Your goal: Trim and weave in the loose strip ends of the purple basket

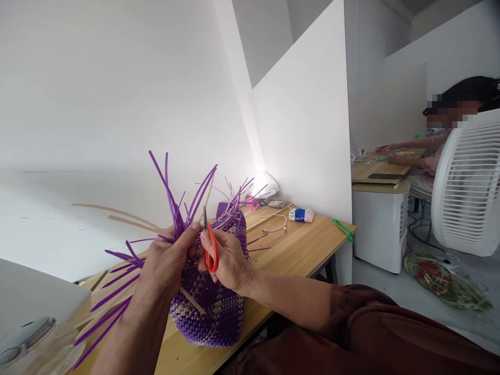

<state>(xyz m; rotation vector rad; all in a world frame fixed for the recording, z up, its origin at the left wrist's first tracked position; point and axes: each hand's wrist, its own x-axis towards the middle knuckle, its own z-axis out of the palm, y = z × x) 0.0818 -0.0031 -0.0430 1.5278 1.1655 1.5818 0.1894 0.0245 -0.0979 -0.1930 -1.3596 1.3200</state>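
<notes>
A purple and beige woven basket (211, 312) lies on the wooden table in front of me, with long loose strips fanning out from it. My left hand (167, 255) is closed around a bunch of purple strips (178, 221) that stick up above the fingers. In my right hand (228, 260) is a pair of scissors (212, 250) with orange handles, the blades pointing up beside my left thumb. Both hands are close together over the basket and hide part of its weave.
On the wooden table (297, 250) lie a white cable (273, 214), a blue-and-white packet (301, 215) and a green braided strip (344, 230). A lit lamp (265, 185) stands at the back. To the right are a white fan (466, 187), bundled strips (445, 281) on the floor and a seated person.
</notes>
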